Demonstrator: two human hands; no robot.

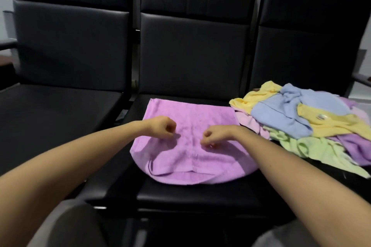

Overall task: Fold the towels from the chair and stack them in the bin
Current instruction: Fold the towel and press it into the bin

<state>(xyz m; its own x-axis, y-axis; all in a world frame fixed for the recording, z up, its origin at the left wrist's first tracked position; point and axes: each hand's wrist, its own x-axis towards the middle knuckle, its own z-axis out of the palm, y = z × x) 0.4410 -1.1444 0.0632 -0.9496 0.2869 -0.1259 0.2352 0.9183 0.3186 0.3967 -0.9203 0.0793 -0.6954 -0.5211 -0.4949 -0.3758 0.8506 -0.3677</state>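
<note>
A purple towel lies spread on the seat of the middle black chair, its near edge bulging in a rounded fold. My left hand hovers over the towel's left half with fingers curled, pinching the cloth under it. My right hand is curled the same way over the right half, fingertips pinching into the fabric. A heap of unfolded towels in yellow, blue, green, pink and purple rests on the right chair's seat.
Three black padded chairs stand side by side; the left chair's seat is bare. A metal armrest sticks out at the far right. My knees show at the bottom edge.
</note>
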